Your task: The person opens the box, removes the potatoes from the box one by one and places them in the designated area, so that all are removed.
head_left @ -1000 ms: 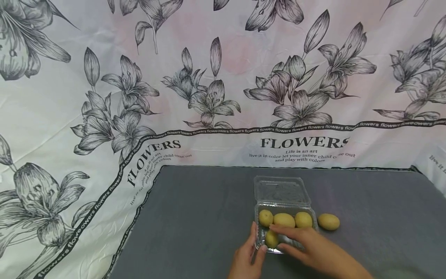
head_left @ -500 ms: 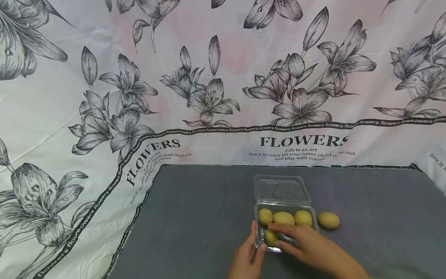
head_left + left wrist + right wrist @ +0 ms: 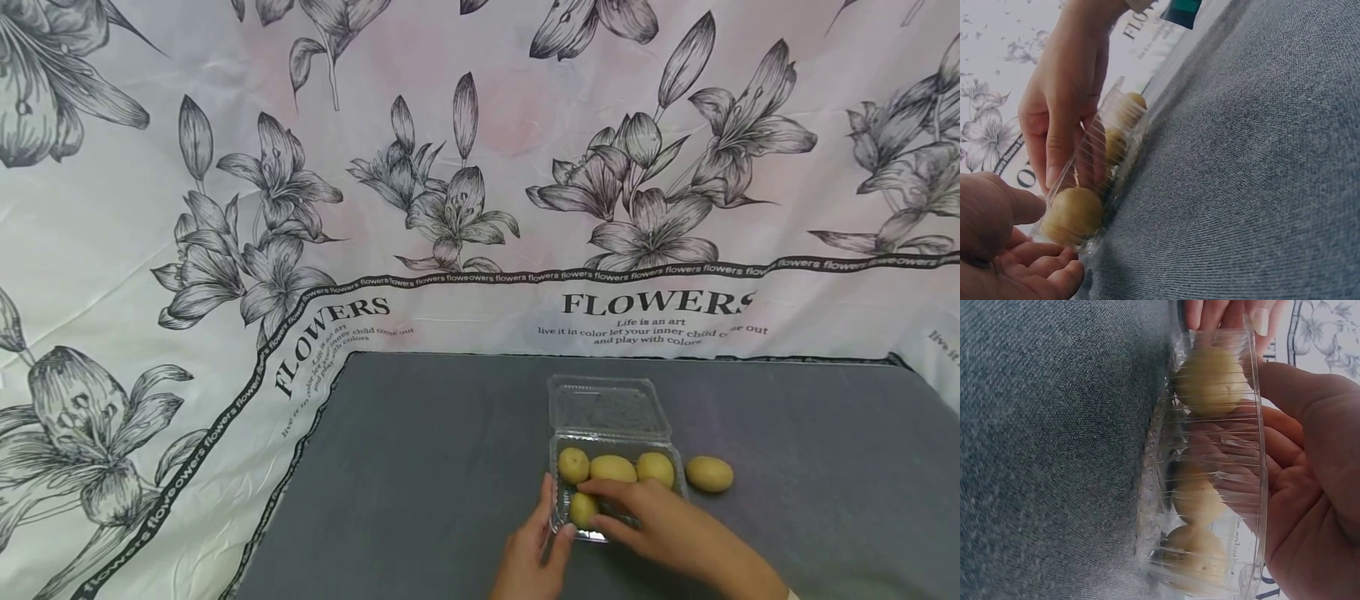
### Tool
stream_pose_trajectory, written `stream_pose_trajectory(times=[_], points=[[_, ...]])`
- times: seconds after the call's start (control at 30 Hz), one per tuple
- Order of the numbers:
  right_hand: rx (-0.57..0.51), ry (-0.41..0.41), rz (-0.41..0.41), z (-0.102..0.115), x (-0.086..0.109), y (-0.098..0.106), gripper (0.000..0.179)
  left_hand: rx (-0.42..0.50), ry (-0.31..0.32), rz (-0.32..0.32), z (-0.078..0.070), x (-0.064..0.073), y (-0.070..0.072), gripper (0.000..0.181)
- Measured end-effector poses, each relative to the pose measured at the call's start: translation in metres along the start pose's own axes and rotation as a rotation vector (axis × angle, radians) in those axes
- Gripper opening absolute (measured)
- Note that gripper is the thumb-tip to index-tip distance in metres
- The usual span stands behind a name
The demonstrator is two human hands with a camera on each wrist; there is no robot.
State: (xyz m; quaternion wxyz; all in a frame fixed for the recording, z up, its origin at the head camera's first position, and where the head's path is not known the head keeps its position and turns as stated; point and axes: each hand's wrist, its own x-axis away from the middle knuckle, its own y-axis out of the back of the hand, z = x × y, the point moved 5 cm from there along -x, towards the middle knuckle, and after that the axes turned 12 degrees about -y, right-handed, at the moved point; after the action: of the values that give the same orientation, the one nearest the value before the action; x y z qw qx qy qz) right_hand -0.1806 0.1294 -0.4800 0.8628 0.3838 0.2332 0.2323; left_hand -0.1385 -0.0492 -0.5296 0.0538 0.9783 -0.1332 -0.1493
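A clear plastic clamshell box (image 3: pixel 617 446) stands on the grey table with its lid laid back. Along its far side is a row of yellow potatoes (image 3: pixel 612 469). Another potato (image 3: pixel 582 510) sits in the near left corner, and my right hand (image 3: pixel 660 521) pinches it between thumb and fingers, reaching in over the near wall. My left hand (image 3: pixel 531 550) holds the box at its left side, thumb at the near corner and fingers along the wall. In the left wrist view, the left thumb (image 3: pixel 1025 206) touches the clear wall beside the potato (image 3: pixel 1075 212).
One loose potato (image 3: pixel 709 473) lies on the table (image 3: pixel 420 467) just right of the box. Behind the table hangs a white cloth (image 3: pixel 480 321) printed with flowers and lettering, which also covers the left side.
My right fingertips and the pinched potato have shifted very slightly left. The left hand, the box and the other potatoes stay where they were.
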Motion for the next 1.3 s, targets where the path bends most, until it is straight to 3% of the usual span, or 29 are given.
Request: stream_pose_trajectory(times=[0.17, 0.4, 0.63, 0.93, 1.3], points=[[0.013, -0.007, 0.006, -0.001, -0.003, 0.000, 0.034, -0.015, 0.049, -0.004, -0.003, 0.000, 0.000, 0.070], [-0.006, -0.013, 0.037, -0.003, -0.005, -0.005, 0.036, -0.027, 0.019, 0.019, -0.002, -0.001, -0.001, 0.070], [-0.046, 0.009, 0.070, -0.004, -0.009, -0.006, 0.038, 0.018, 0.045, 0.007, 0.001, -0.002, -0.003, 0.072], [-0.075, -0.053, 0.143, -0.007, -0.013, -0.009, 0.043, 0.016, 0.045, 0.012, -0.002, -0.001, -0.001, 0.070], [-0.122, -0.085, 0.172, -0.007, -0.013, -0.010, 0.044, 0.037, 0.037, 0.001, -0.002, 0.001, -0.002, 0.071]])
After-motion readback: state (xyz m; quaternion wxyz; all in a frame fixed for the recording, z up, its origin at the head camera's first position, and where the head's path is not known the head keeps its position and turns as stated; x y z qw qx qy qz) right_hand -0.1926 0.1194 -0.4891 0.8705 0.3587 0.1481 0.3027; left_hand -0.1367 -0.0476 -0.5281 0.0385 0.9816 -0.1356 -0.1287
